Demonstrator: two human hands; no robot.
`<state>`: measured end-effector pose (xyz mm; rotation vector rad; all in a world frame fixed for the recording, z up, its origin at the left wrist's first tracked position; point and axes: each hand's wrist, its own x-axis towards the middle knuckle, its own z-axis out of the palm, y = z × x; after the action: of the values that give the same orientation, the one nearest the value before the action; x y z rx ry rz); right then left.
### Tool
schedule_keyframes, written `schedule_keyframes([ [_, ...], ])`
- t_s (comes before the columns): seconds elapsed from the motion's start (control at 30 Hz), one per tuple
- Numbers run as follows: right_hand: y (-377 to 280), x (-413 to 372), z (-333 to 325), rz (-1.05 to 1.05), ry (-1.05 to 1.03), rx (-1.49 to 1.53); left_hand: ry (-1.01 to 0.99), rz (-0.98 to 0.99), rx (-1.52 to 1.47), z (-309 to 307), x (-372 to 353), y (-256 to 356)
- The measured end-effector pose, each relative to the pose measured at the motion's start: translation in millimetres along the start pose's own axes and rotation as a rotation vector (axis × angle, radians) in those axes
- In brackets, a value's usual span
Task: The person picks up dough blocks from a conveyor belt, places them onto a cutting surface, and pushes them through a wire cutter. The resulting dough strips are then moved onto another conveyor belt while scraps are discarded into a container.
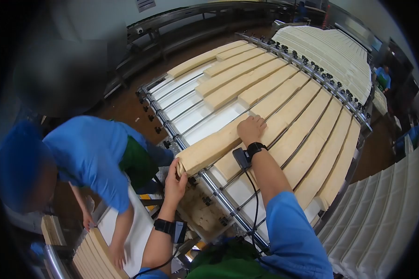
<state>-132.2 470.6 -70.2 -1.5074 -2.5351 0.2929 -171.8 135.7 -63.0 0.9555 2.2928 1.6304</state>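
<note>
A long pale slab (212, 145) lies across the near rail of the lane table, its near end sticking out past the rail. My left hand (175, 181) grips that near end, fingers and thumb around it. On the slab's far part rests my right hand (252, 129), palm down, fingers bent over its top and edge. Similar slabs (307, 139) lie side by side in lanes divided by thin metal rods, to the right and beyond. White belt surface (186, 116) shows in the lanes on the left.
A co-worker (86, 149) in blue and green leans at the left, hands by a stack of slabs (95, 253). The near metal rail (219, 193) has black knobs. White ridged sheets (377, 218) stand at the right. Another person (383, 78) is far right.
</note>
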Motion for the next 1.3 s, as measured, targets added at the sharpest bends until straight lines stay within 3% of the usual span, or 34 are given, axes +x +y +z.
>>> schedule_keyframes([
  [0.07,-4,-12,-3,-0.026,0.316,0.104,-0.023,-0.001,-0.081,17,9,-4],
  [0.1,-9,-22,-4,-0.019,0.316,0.099,-0.037,-0.008,-0.161,24,12,-4],
  [0.17,-29,-50,-13,-0.124,0.119,0.091,-0.057,-0.017,-0.015,28,15,4],
  [0.3,-68,-132,5,-0.622,0.172,0.769,0.024,0.087,0.038,25,12,-7],
  [0.37,-75,-169,0,-0.811,0.220,0.642,0.080,-0.066,-0.044,16,1,0],
  [0.4,-77,-175,4,-0.798,0.232,0.623,0.165,0.021,0.059,12,-8,13],
  [0.5,-74,-179,19,-0.738,0.333,0.471,0.128,0.062,0.014,-12,-45,7],
  [0.57,-73,-185,24,-0.808,0.430,0.405,0.121,0.165,0.297,-35,-78,26],
  [0.67,-73,-189,17,-0.756,0.379,0.528,0.264,0.154,0.137,-70,-141,-5],
  [0.8,-74,-193,14,-0.758,0.365,0.572,0.465,0.097,0.551,-131,-238,-45],
  [0.97,-78,-197,17,-0.733,0.399,0.492,0.676,-0.049,0.724,-156,-344,-79],
  [1.0,-78,-197,16,-0.741,0.401,0.491,0.684,-0.051,0.721,-155,-357,-75],
  [1.07,-79,-197,19,-0.744,0.423,0.495,0.498,-0.274,0.727,-149,-379,-65],
  [1.17,-80,-195,24,-0.758,0.404,0.488,0.337,-0.441,0.800,-134,-381,-56],
  [1.23,-79,-196,22,-0.757,0.403,0.491,0.316,-0.469,0.834,-134,-384,-52],
  [1.3,-79,-198,21,-0.757,0.404,0.496,0.394,-0.346,0.718,-139,-391,-78],
])
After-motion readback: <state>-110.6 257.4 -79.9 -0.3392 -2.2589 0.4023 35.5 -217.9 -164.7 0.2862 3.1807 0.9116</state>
